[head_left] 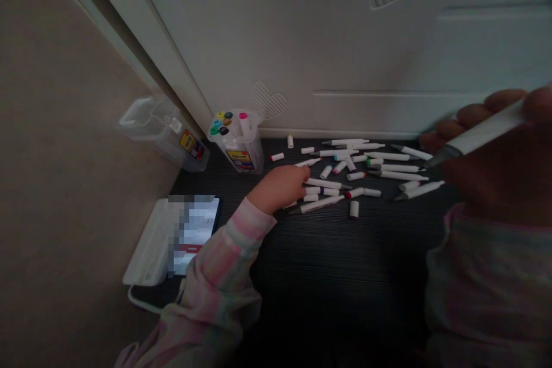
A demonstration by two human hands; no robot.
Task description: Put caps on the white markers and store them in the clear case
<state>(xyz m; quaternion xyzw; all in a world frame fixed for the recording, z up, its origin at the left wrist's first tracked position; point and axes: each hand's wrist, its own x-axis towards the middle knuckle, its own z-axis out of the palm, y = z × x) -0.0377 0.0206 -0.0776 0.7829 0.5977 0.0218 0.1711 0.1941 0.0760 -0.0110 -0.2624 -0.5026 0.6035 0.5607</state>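
right hand (495, 161): nearest the camera, at the right edge, blurred. fingers closed around the barrel of a white marker (478, 135), which is uncapped with its grey tip pointing down and left.
left sleeve (224, 264): pink-striped, reaching in from the lower left.
left hand (282, 187): palm down on the dark striped surface (328, 264), fingers curled at the left edge of the pile. whether they pinch anything cannot be told.
phone (196, 230): lying flat to the left of the sleeve, screen lit but unreadable. it sits on a white case (149, 247), with a white cable (142, 302) below.
loose markers (371, 175): many, white-barrelled, scattered flat between the two hands, some capped and some bare-tipped.
loose caps (354, 209): short, white, with coloured ends, lying among and just beside the markers.
upright clear tub (239, 146): just behind the pile, with a few markers standing in it, coloured ends up. its yellow label (240, 159) is too small to read.
second clear tub (161, 132): on its side, further left, with a similar label that is also unreadable.
white panel (345, 40): at the back, with a ribbed heart cut-out (268, 99).
step in hand, as judged: pairing the bare marker with a cap from the pile.
next move calls for: picking the matching colour end, a fine pinch, and lining the cap up with the tip.
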